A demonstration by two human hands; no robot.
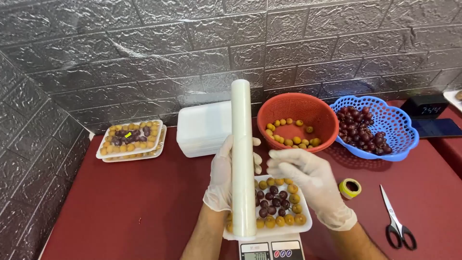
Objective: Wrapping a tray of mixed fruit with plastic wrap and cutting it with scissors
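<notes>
- I see the dark red tabletop (144,207) running up to a grey brick-pattern wall (144,43).
- A tall white roll of cling film (243,159) stands upright over the near tray; my gloved left hand (222,175) is wrapped around it from behind, fingers closed on the tube.
- My gloved right hand (301,175) hovers just beside the roll, fingers loosely spread, gripping nothing that I can make out.
- A stack of empty white foam trays (202,127) sits by the wall.
- The red round plastic basket (298,120) holds yellow fruits; the blue scalloped plastic basket (385,126) beside it holds dark grapes.
- The white foam tray of yellow and dark fruits (284,207) rests on a digital kitchen scale (272,249), under my hands.
- Two filled white trays (131,139) lie stacked at far left.
- Steel scissors with black handles (397,219) and a small yellow tape roll (350,188) lie to the right.
</notes>
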